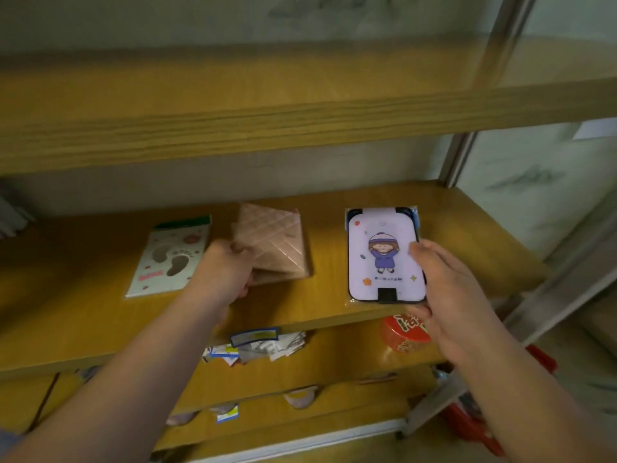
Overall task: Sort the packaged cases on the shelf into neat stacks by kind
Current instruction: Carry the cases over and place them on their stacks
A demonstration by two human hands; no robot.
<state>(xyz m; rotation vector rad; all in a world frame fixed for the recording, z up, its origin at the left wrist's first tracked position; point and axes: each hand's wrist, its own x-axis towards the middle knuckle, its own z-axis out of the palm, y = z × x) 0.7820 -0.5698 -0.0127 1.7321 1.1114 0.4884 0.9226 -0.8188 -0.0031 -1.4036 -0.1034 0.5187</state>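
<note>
Left hand (227,272) gripping the stack of pink quilted packaged cases (272,242) mid-shelf, right hand (447,292) pinching the lilac cartoon-girl case in clear wrap (384,255) at the wooden shelf (334,305) front edge, white footprint-pattern packet (170,259) lying left, well apart.

Left hand (223,272) on pink cases (273,243), right hand (447,289) seemingly on cartoon case (384,255).

The wooden shelf (334,202) carries a footprint packet (168,259), pink quilted cases (277,242) and a cartoon case (384,255).
</note>
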